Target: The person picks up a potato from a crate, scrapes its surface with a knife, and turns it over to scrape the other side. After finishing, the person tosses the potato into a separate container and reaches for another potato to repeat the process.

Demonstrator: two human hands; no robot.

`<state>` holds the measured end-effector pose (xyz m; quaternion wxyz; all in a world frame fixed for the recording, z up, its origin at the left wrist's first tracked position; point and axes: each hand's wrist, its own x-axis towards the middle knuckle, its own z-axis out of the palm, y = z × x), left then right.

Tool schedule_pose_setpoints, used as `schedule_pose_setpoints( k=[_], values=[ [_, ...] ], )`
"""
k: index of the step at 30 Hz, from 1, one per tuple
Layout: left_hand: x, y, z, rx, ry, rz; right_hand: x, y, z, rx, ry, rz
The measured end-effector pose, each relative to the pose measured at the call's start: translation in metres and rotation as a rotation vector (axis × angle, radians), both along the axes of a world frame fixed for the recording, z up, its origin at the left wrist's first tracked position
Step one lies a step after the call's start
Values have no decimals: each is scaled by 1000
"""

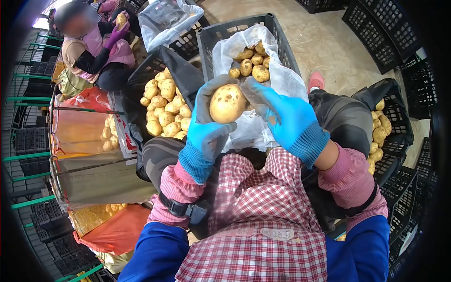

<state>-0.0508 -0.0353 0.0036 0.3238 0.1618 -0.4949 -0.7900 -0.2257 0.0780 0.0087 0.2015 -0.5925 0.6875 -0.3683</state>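
Observation:
A large pale potato with brown spots rests in my left hand, whose gloved fingers curl round its left side and underside. Just to the right, my right hand has its fingers stretched out, the fingertips close to the potato's upper right edge. Both hands wear blue gloves with grey palms. Below them stands a black crate lined with white sheeting, holding several smaller, dirtier potatoes.
To the left, a dark-lined crate holds many potatoes. More potatoes lie in a crate at my right. A co-worker at upper left holds a potato. Black crates stand at upper right.

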Motion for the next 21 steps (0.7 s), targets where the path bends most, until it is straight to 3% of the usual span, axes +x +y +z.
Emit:
schedule_pose_setpoints(
  k=[2, 6, 11, 12, 14, 19, 21],
  values=[
    [-3, 5, 9, 188, 81, -106, 1, -2, 7, 109, 6, -17],
    [-6, 11, 11, 408, 148, -175, 3, -6, -10, -18, -86, -55],
    [-8, 12, -9, 371, -10, -25, 22, -4, 14, 163, 97, -19],
    [-9, 12, -11, 380, -8, -21, 18, -6, 8, 113, 24, -42],
    [-13, 13, -8, 319, -2, -24, 5, -14, -10, 14, -116, -87],
    [-14, 15, -15, -155, -260, 183, 27, -10, -1, 154, 54, -40],
    [-9, 15, -13, -123, -286, 142, 34, -8, 1, 170, 127, -6]
  ],
)
